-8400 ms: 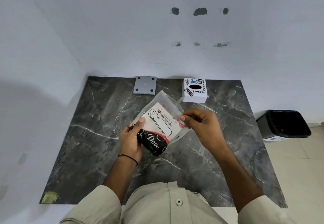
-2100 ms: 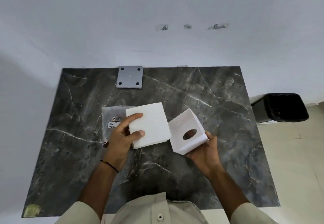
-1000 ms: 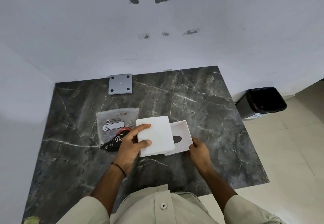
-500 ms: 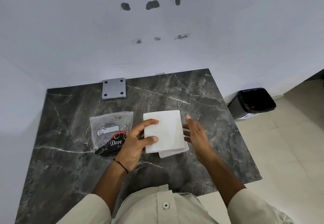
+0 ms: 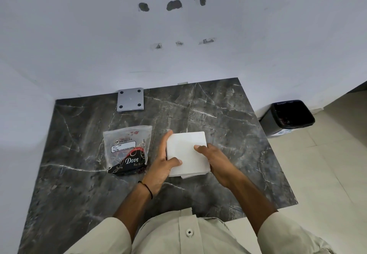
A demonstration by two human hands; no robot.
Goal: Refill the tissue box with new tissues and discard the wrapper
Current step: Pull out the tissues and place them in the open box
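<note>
One white tissue stack (image 5: 187,150) sits near the middle of the desk (image 5: 218,114), held between two hands. The left hand (image 5: 160,166) grips its left side, with the thumb on top and the fingers along the edge. The right hand (image 5: 216,160) clasps the right side with the thumb on top, and its fingers are hidden. A thin white layer shows under the stack's near edge, but it cannot be told whether this is the box.

One wrapper (image 5: 127,152) lies flat just left of the left hand. It reads "Dove" in white on black and "BIG TISSUES" on its label, and the smaller print is unreadable.

One grey plate (image 5: 130,99) with four dark dots rests at the desk's far edge. One black bin (image 5: 288,116) stands on the floor beyond the right edge.
</note>
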